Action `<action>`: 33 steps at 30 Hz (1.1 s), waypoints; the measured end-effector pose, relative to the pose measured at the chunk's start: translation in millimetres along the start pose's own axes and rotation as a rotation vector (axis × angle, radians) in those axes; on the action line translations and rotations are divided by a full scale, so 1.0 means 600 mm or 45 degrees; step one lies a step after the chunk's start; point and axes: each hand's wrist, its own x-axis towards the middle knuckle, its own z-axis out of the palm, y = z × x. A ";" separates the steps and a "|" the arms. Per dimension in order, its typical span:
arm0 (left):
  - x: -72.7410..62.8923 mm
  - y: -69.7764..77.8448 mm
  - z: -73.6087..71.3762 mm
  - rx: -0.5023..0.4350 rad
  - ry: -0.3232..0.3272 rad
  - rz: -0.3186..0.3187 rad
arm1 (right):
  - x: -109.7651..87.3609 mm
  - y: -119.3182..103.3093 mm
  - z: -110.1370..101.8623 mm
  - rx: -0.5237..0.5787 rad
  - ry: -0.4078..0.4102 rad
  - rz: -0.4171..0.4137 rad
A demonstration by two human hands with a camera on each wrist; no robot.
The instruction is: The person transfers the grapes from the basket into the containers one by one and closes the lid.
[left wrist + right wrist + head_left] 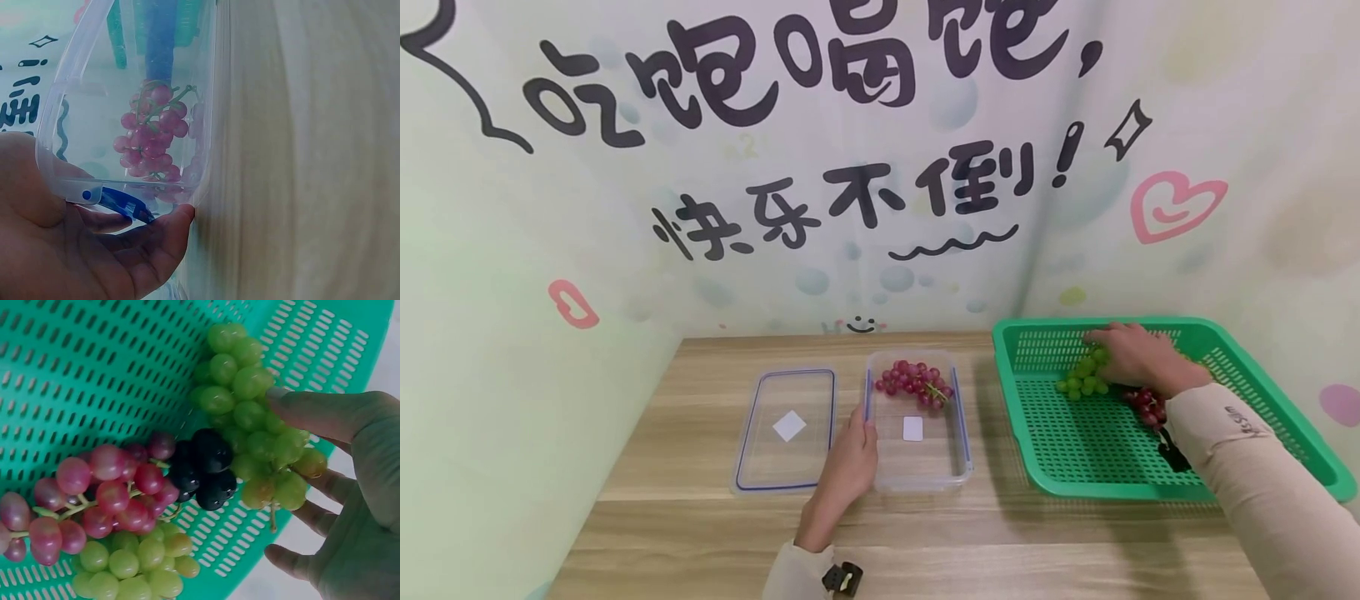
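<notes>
Green grape bunch (250, 406) in R hand (369, 506): thumb pressed on one side, fingers round behind, pinching it. Plump, oval, glossy yellow-green; a few lower grapes brownish, w/ short stem (273, 520) poking out. Bunch is in green basket (1120, 488), by slotted wall. Just beside grip: black grapes (215, 450), then red bunch (112, 497) & 2nd green bunch (134, 565). L hand (852, 454), well apart, holds side of clear box (917, 482) w/ red grapes (917, 383).

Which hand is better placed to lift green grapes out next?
Right hand, most likely: it touches green grapes in the basket, while the left hand holds the clear container.
</notes>
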 end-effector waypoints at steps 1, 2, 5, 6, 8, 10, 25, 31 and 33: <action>0.000 0.000 0.000 0.002 -0.002 -0.002 | 0.000 0.002 0.002 0.010 -0.007 0.000; 0.000 -0.001 0.000 0.002 -0.003 -0.003 | 0.000 0.004 0.003 0.022 -0.015 -0.001; -0.001 -0.002 0.000 0.000 -0.001 -0.001 | 0.000 0.007 0.007 0.069 -0.036 -0.012; -0.001 -0.002 0.000 -0.003 0.000 0.002 | 0.001 0.008 0.009 0.077 -0.040 -0.021; -0.002 -0.003 0.000 -0.007 0.008 0.008 | 0.001 0.010 0.012 0.093 -0.050 -0.022; -0.002 -0.003 0.001 -0.013 0.013 0.015 | 0.001 0.012 0.017 0.083 -0.053 -0.026; -0.001 -0.002 0.002 -0.002 0.017 0.019 | 0.002 0.016 0.037 -0.039 0.060 -0.092; 0.000 -0.002 0.002 -0.006 0.000 0.001 | 0.005 0.015 0.040 -0.078 0.067 -0.124; 0.001 -0.002 0.002 -0.007 -0.008 -0.012 | 0.006 0.015 0.040 -0.087 0.076 -0.141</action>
